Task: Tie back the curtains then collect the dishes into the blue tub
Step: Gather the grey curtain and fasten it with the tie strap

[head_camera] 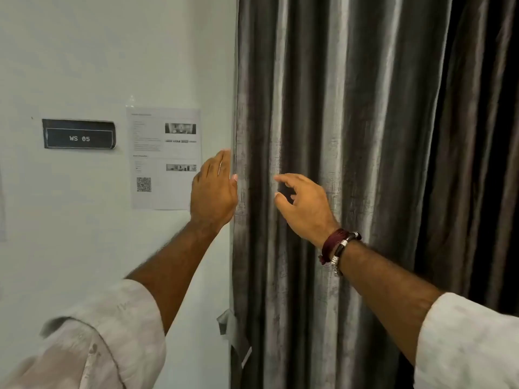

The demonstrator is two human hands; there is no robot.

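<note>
Lab/office: "WS 05" sign (79, 134), QR sheet (165, 158).

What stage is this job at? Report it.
Done: nothing; the grey curtain hangs loose and untied. In hand: the left hand at its wall-side edge and the right hand open before the folds, neither gripping. Left: tying back, then the dishes and tub, which are out of view.

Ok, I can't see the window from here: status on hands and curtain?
Left hand open, at the grey curtain edge by the wall. Right hand open, fingers spread at the folds. Curtain hanging, not tied back. Tie-back strap hanging loose below.
</note>
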